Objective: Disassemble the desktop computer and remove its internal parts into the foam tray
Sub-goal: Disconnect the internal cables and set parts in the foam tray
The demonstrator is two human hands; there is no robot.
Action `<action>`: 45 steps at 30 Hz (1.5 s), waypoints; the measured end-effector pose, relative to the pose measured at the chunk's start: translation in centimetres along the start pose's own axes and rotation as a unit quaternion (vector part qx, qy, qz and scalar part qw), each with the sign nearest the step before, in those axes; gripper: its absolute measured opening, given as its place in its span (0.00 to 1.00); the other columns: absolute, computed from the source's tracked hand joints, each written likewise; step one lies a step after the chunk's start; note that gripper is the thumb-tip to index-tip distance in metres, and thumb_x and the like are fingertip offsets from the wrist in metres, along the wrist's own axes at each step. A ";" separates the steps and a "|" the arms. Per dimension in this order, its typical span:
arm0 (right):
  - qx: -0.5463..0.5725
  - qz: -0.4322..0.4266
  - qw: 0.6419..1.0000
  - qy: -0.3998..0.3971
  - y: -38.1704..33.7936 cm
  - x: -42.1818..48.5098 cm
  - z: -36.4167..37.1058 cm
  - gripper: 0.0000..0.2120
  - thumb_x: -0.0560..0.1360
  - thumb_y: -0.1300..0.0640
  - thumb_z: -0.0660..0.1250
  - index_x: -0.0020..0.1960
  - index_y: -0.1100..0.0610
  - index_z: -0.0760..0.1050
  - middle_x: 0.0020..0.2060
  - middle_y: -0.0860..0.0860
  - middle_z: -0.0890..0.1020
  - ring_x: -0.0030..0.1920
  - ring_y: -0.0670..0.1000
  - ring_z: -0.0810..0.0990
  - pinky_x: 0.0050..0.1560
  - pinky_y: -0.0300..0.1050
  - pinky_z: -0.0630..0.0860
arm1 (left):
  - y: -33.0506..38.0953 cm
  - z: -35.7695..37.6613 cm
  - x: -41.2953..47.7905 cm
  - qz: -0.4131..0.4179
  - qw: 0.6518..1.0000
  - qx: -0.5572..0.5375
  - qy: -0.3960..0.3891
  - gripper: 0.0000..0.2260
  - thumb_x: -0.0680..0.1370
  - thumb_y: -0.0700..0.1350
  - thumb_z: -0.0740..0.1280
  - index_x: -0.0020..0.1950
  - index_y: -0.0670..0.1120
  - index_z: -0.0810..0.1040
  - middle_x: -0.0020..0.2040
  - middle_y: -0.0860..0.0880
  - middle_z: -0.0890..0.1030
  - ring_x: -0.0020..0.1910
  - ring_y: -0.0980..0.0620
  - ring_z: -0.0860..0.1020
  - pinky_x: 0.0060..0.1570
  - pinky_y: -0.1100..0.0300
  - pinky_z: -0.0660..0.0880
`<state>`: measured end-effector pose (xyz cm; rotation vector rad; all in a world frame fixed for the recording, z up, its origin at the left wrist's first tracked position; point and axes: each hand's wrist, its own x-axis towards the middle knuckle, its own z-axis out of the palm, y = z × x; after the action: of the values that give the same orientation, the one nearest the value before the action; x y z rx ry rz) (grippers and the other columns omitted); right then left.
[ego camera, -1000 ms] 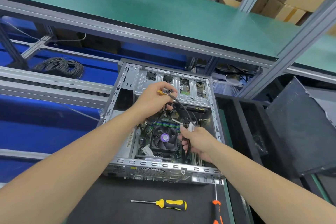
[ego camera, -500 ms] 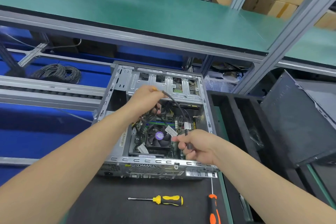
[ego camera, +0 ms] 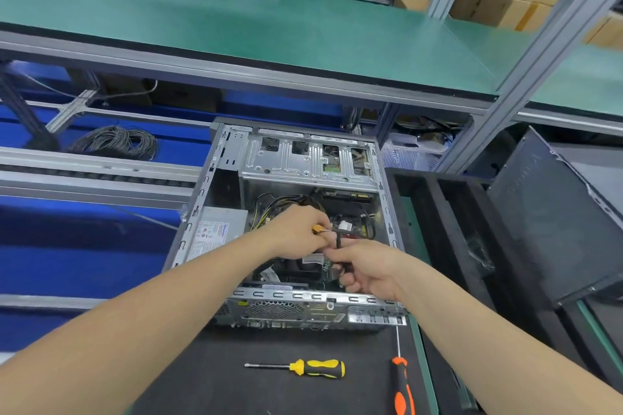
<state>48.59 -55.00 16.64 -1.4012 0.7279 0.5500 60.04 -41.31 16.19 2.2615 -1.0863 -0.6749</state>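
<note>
over the open desktop computer case [ego camera: 380,185], which lies on its side on the worktop [ego camera: 202,377] with the side panel off, both hands meet at a black cable [ego camera: 338,240]. left hand [ego camera: 298,229]: grip pinched on the cable's orange-tipped connector [ego camera: 317,229]. right hand [ego camera: 369,268]: grip curled round the cable's lower run, just beside the left. risk, as judged: a sharp pull while the far end is seated could bend a header or tear the wire; that end is hidden by the fingers. the slack could also snag the yellow-and-black wire bundle [ego camera: 269,204] behind. case: bare grey steel, perforated drive cage [ego camera: 303,162] at the far end, power supply [ego camera: 219,229] at left, motherboard mostly covered by the hands. foam tray [ego camera: 448,229]: black, just right of the case. a yellow screwdriver [ego camera: 317,368] and an orange screwdriver [ego camera: 403,391] lie in front.
</note>
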 end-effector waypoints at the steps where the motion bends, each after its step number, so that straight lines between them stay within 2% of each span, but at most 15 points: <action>1: 0.011 -0.004 1.000 0.004 0.1 0.1 0.1 0.07 0.84 0.57 0.65 0.61 0.52 0.78 0.34 0.52 0.74 0.27 0.46 0.66 0.25 0.37 0.64 | 0.1 0.0 0.0 0.010 1.000 0.001 -0.004 0.08 0.82 0.53 0.66 0.55 0.51 0.82 0.44 0.55 0.82 0.38 0.59 0.77 0.35 0.66 0.70; 6: -0.088 -0.022 0.991 0.098 0.1 -0.3 -0.1 0.14 0.86 0.54 0.59 0.65 0.64 0.71 0.38 0.56 0.73 0.25 0.47 0.67 0.24 0.39 0.63 | -0.9 -1.4 -0.4 0.023 0.991 -0.121 0.046 0.05 0.79 0.46 0.72 0.50 0.57 0.81 0.46 0.56 0.83 0.44 0.53 0.82 0.50 0.50 0.82; 10: -0.285 -0.043 0.945 0.153 -0.9 -1.8 0.2 0.15 0.86 0.52 0.59 0.64 0.63 0.68 0.38 0.57 0.80 0.23 0.47 0.74 0.25 0.40 0.71 | -1.5 -2.3 -1.0 0.066 0.994 -0.076 0.042 0.11 0.77 0.59 0.72 0.58 0.65 0.78 0.44 0.57 0.81 0.44 0.58 0.80 0.51 0.51 0.79; 13: -0.475 -0.026 0.857 0.195 -1.7 -2.4 0.5 0.21 0.86 0.53 0.59 0.76 0.60 0.59 0.61 0.59 0.80 0.46 0.50 0.85 0.46 0.43 0.80 | -0.7 -2.1 -1.7 0.092 0.995 -0.043 0.015 0.16 0.82 0.65 0.59 0.70 0.74 0.68 0.45 0.65 0.79 0.46 0.68 0.77 0.50 0.62 0.73; 15: -0.500 -0.049 0.834 0.229 -1.6 -2.1 0.4 0.24 0.85 0.54 0.61 0.76 0.62 0.58 0.65 0.59 0.78 0.52 0.55 0.81 0.48 0.47 0.77 | -0.3 -1.9 -1.8 0.089 0.995 -0.036 0.003 0.18 0.84 0.65 0.50 0.73 0.74 0.66 0.48 0.62 0.81 0.51 0.64 0.77 0.54 0.63 0.72; 18: -0.448 -0.076 0.864 0.219 -1.4 -1.8 0.4 0.16 0.85 0.54 0.62 0.68 0.62 0.69 0.53 0.59 0.82 0.45 0.56 0.84 0.46 0.50 0.82 | -0.3 -2.0 -1.3 0.052 0.995 -0.070 0.048 0.15 0.86 0.58 0.56 0.67 0.60 0.79 0.48 0.56 0.84 0.45 0.58 0.81 0.50 0.62 0.77; 20: -0.390 -0.087 0.896 0.195 -1.0 -1.5 0.3 0.17 0.84 0.60 0.61 0.72 0.59 0.68 0.52 0.57 0.83 0.41 0.55 0.85 0.44 0.51 0.85 | -0.8 -2.1 -1.0 0.016 0.993 -0.081 0.086 0.11 0.85 0.48 0.62 0.57 0.48 0.83 0.49 0.61 0.85 0.36 0.61 0.80 0.39 0.67 0.77; 22: -0.372 -0.105 0.902 0.192 -0.9 -1.3 0.2 0.24 0.82 0.66 0.61 0.76 0.57 0.65 0.54 0.57 0.81 0.47 0.57 0.85 0.50 0.54 0.84 | -1.5 -2.4 -0.9 -0.003 0.990 -0.106 0.088 0.10 0.82 0.42 0.64 0.56 0.51 0.83 0.50 0.69 0.82 0.35 0.60 0.79 0.35 0.67 0.77; 25: -0.330 -0.133 0.914 0.194 -0.9 -1.4 0.4 0.30 0.79 0.70 0.63 0.79 0.56 0.62 0.50 0.51 0.81 0.46 0.55 0.86 0.52 0.53 0.84 | -2.4 -3.3 -1.2 -0.033 0.974 -0.206 0.088 0.21 0.78 0.37 0.64 0.59 0.62 0.81 0.57 0.59 0.80 0.43 0.61 0.80 0.36 0.66 0.79; 28: -0.247 -0.129 0.950 0.142 -1.1 -2.1 0.8 0.37 0.78 0.74 0.61 0.82 0.54 0.55 0.47 0.49 0.83 0.40 0.54 0.87 0.44 0.47 0.85 | -2.8 -4.1 -1.4 -0.074 0.945 -0.309 0.075 0.21 0.78 0.32 0.64 0.59 0.56 0.82 0.62 0.53 0.78 0.57 0.52 0.79 0.41 0.57 0.83; 31: -0.118 -0.101 0.985 0.076 -1.1 -2.1 0.9 0.39 0.76 0.78 0.60 0.82 0.59 0.54 0.46 0.57 0.80 0.40 0.58 0.82 0.39 0.47 0.78 | -2.6 -4.7 -1.4 -0.094 0.926 -0.360 0.069 0.17 0.78 0.31 0.63 0.55 0.49 0.84 0.63 0.46 0.78 0.49 0.48 0.83 0.40 0.61 0.81; 33: -0.071 -0.093 0.991 0.069 -1.3 -2.0 0.8 0.36 0.76 0.78 0.58 0.81 0.60 0.57 0.47 0.61 0.77 0.40 0.57 0.78 0.42 0.49 0.75 | -2.2 -5.1 -1.6 -0.084 0.916 -0.388 0.064 0.15 0.78 0.32 0.63 0.52 0.46 0.86 0.61 0.42 0.81 0.41 0.52 0.84 0.36 0.66 0.78; 35: -0.024 -0.085 0.995 0.052 -1.5 -2.1 0.8 0.36 0.74 0.78 0.59 0.80 0.61 0.59 0.47 0.62 0.75 0.40 0.57 0.75 0.43 0.50 0.72 | -2.2 -5.5 -1.8 -0.059 0.916 -0.394 0.048 0.15 0.74 0.34 0.64 0.52 0.46 0.87 0.59 0.44 0.84 0.46 0.54 0.84 0.36 0.67 0.77; 39: 0.098 -0.090 0.991 -0.002 -1.8 -2.5 1.1 0.41 0.63 0.68 0.68 0.75 0.75 0.60 0.43 0.58 0.71 0.36 0.52 0.69 0.40 0.47 0.67 | -2.8 -6.4 -2.1 0.008 0.952 -0.306 0.006 0.20 0.71 0.36 0.68 0.58 0.54 0.85 0.60 0.54 0.84 0.62 0.55 0.80 0.58 0.56 0.77; 45: 0.183 -0.039 0.982 -0.013 -2.0 -1.4 2.9 0.22 0.77 0.53 0.74 0.68 0.59 0.78 0.29 0.48 0.66 0.31 0.49 0.69 0.37 0.43 0.69 | -2.6 -6.9 -1.6 0.051 0.971 -0.219 0.084 0.14 0.77 0.41 0.74 0.56 0.59 0.85 0.56 0.60 0.84 0.55 0.58 0.82 0.57 0.57 0.76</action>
<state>49.47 -52.19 19.07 -1.0722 0.7107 0.3504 65.00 -36.89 19.84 1.8350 -0.8662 -0.5991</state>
